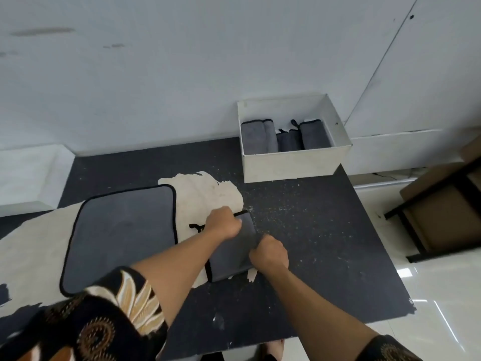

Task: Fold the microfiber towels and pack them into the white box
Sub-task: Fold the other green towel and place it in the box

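A grey microfiber towel with black trim, folded into a narrow strip (pixel 230 259), lies on the dark table between my hands. My left hand (pixel 223 225) grips its far end, fingers closed on the edge. My right hand (pixel 269 252) is closed on its right side near the middle. A second grey towel (pixel 119 235) lies flat and unfolded to the left. The white box (pixel 291 162) stands at the far right of the table and holds several folded grey towels (pixel 286 138) standing side by side.
The dark table (pixel 312 243) has a worn pale patch (pixel 208 194) under and behind the towels. Its right edge drops to a tiled floor. A brown cardboard box on a black frame (pixel 437 214) sits to the right. A white wall rises behind.
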Motion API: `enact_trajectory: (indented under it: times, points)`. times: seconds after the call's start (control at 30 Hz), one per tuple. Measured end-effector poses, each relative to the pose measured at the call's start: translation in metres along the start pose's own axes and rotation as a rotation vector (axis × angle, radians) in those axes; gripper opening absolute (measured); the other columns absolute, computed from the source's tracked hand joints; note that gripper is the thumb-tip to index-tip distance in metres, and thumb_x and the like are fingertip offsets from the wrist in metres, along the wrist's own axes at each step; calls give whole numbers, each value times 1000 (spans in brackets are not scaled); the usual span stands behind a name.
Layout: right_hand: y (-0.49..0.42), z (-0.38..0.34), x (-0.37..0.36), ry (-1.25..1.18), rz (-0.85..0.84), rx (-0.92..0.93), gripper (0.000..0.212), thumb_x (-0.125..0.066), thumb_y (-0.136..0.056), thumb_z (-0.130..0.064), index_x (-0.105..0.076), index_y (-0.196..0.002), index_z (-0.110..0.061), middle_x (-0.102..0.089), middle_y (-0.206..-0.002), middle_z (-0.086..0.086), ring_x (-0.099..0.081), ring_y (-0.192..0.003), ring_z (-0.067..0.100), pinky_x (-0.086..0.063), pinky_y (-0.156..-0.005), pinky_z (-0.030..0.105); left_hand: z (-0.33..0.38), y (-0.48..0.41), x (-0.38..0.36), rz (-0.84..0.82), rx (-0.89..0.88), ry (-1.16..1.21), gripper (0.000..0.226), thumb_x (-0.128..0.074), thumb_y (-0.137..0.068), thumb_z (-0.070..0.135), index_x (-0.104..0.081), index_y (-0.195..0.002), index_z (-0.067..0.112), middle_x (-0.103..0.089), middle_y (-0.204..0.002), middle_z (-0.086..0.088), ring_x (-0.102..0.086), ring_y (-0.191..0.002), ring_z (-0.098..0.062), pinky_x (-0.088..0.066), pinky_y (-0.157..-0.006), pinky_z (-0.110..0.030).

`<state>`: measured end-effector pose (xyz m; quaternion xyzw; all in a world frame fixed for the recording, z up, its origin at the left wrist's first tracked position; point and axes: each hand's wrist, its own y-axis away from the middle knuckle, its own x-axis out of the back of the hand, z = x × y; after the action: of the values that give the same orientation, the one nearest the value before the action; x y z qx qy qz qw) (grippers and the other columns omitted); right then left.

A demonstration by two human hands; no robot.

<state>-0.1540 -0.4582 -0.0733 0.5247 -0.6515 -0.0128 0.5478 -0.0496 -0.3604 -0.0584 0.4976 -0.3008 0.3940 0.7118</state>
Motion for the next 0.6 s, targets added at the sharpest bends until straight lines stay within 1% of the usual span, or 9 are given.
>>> enact_trajectory:
  times: [0.07, 0.13, 0.17, 0.2, 0.27, 0.33, 0.43, 0.5, 0.6]
  points:
    - [-1, 2, -4, -10, 32, 6, 34, -53, -90, -26, -56, -120, -11, -63, -117, 11, -62, -107, 30, -45, -78, 33, 11, -12, -3, -6, -8, -40, 42, -56, -92, 46, -63, -108, 8, -67, -110, -11, -63, -101, -29, -42, -70, -29]
    - [-1, 3, -6, -2, 51, 20, 35, -55, -91, -29, -55, -121, -11, -63, -118, 11, -62, -109, 31, -46, -80, 34, 22, -19, -8, 8, -8, -93, 51, -58, -86, 57, -64, -111, 12, -66, -113, -7, -62, -105, -29, -41, -72, -29]
    - [-1, 3, -7, 7, 56, 36, 35, -55, -91, -30, -56, -121, -11, -64, -117, 11, -62, -108, 30, -47, -81, 34, 29, -21, -11, 15, -11, -125, 52, -60, -82, 59, -65, -108, 14, -67, -112, -5, -63, -105, -28, -41, -72, -28]
    - [-1, 4, -8, 15, 66, 58, 34, -56, -91, -29, -56, -120, -12, -65, -116, 11, -63, -107, 30, -48, -81, 34, 35, -22, -13, 17, -16, -168, 45, -63, -79, 56, -65, -101, 17, -67, -110, -3, -63, -102, -26, -42, -70, -27]
    - [0, 6, -10, 28, 96, 105, 30, -55, -92, -27, -56, -118, -13, -66, -112, 10, -64, -103, 30, -49, -79, 35, 48, -22, -17, -1, -2, -266, 31, -66, -73, 40, -63, -91, 16, -66, -104, -1, -64, -97, -23, -43, -66, -26]
    - [1, 7, -10, 51, 130, 147, 28, -55, -93, -26, -55, -118, -15, -66, -110, 9, -65, -100, 29, -48, -76, 34, 57, -24, -22, -36, 27, -320, 42, -66, -68, 32, -65, -106, 14, -60, -106, -2, -61, -100, -22, -45, -67, -25]
    - [2, 7, -10, 108, 158, 244, 32, -54, -95, -23, -51, -125, -14, -66, -111, 9, -65, -99, 27, -50, -77, 34, 63, -30, -31, -53, 91, -272, 65, -70, -68, 33, -51, -125, 9, -51, -120, -6, -54, -113, -24, -43, -74, -27]
    - [3, 7, -8, 115, 161, 279, 33, -53, -95, -21, -51, -127, -13, -65, -112, 9, -65, -98, 26, -50, -79, 34, 63, -31, -35, -20, 155, -142, 72, -74, -67, 28, -42, -128, 8, -51, -123, -8, -53, -116, -25, -44, -76, -28]
    - [5, 10, -5, 102, 154, 293, 29, -53, -94, -20, -54, -121, -13, -65, -111, 9, -65, -98, 26, -50, -81, 34, 62, -30, -36, 45, 196, -9, 70, -77, -68, 22, -37, -125, 11, -57, -120, -10, -56, -114, -28, -48, -82, -30]
